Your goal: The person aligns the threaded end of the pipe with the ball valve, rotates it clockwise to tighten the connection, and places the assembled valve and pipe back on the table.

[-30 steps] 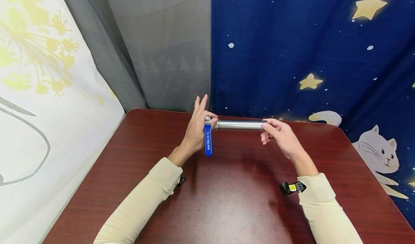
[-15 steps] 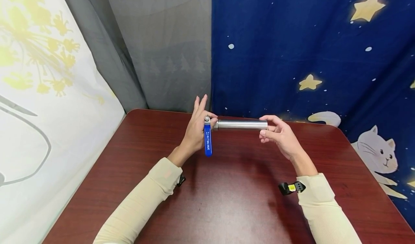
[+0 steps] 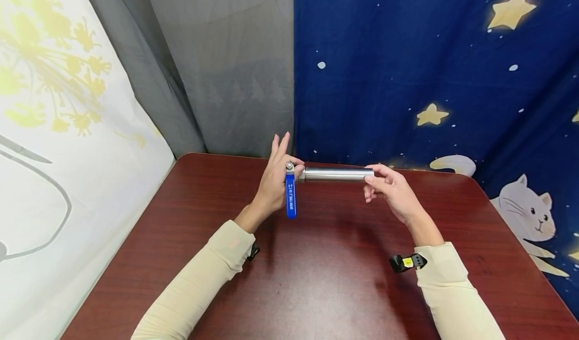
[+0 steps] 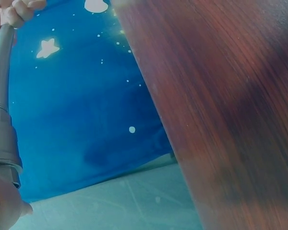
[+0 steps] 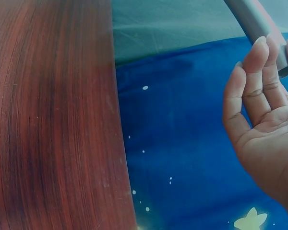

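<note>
In the head view my left hand (image 3: 271, 182) pinches a ball valve (image 3: 290, 168) between thumb and forefinger, with two other fingers pointing up. Its blue lever handle (image 3: 291, 197), printed "BALL VALVE", hangs down toward me. A smooth metal pipe (image 3: 336, 174) runs level from the valve to the right, above the table. My right hand (image 3: 393, 187) pinches the pipe's free end between thumb and fingertips. The left wrist view shows the thick valve body (image 4: 4, 143) joined to the pipe (image 4: 0, 72). In the right wrist view, the pipe's open end (image 5: 285, 71) shows beside the curled fingers.
A reddish-brown wooden table (image 3: 316, 279) lies beneath both hands. Behind it hang a grey curtain (image 3: 235, 79) and a blue star-patterned curtain (image 3: 384, 53); a white patterned cloth (image 3: 81, 154) covers the left side. A black wrist camera (image 3: 402, 262) sits at the right cuff.
My right fingers have spread at the pipe's end, the thumb dropping below it, then come together on it again. The left hand, valve and blue handle have stayed nearly still.
</note>
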The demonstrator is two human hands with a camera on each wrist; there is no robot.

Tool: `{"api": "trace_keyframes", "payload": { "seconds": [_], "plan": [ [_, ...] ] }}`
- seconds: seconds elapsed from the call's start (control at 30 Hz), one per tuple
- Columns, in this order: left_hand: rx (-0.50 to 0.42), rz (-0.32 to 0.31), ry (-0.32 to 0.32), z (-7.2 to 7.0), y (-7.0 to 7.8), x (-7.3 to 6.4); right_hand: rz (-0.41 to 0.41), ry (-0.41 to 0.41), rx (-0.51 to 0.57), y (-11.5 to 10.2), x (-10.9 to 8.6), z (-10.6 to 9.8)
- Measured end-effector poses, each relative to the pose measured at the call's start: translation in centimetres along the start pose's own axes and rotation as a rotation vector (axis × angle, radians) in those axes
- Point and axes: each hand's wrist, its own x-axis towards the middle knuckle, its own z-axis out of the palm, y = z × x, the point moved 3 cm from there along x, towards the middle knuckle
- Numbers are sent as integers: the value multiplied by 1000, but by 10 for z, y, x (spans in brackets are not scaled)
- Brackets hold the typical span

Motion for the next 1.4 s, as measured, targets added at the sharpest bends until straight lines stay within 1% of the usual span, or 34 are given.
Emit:
{"api": "trace_keyframes", "payload": {
  "seconds": [0.23, 0.43, 0.53, 0.87, 1.23, 1.4],
  "plan": [
    [-9, -2, 0, 1, 0, -1, 7, 26, -22, 0, 1, 1],
    [-6, 3, 0, 2, 0, 0, 20, 39, 8, -1, 2, 1],
    [-2, -6, -8, 3, 0, -1, 25, 27, 34, -2, 1, 1],
    [0, -22, -13, 3, 0, -3, 26, 6, 47, -1, -2, 3],
    [-11, -25, -5, 1, -1, -4, 15, -6, 25, 2, -1, 2],
    [-1, -10, -6, 2, -1, -2, -2, 6, -21, 2, -1, 2]
  ]
}}
